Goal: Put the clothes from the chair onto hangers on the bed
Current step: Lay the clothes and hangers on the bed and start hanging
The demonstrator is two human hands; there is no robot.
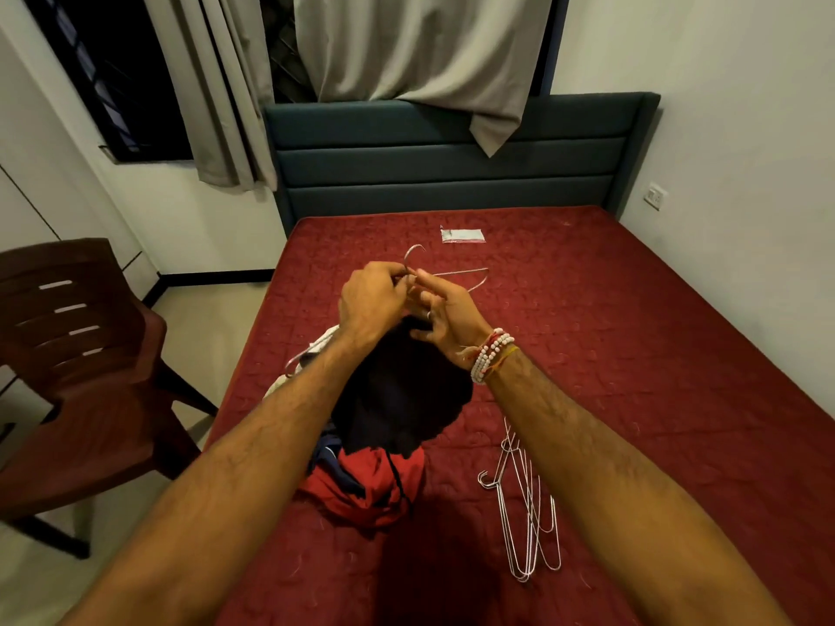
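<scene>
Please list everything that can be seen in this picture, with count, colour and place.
hanger: one, silver, raised over the bed
dark garment: one, black, hanging below it
red garment: one, red, on the bed, near
spare hangers: several, silver, on the bed, right
packet: one, white, near the headboard
bed: one, red
chair: one, brown, left
curtains: two, grey, behind the headboard
left hand: pinches the hanger
right hand: grips the dark garment
</scene>
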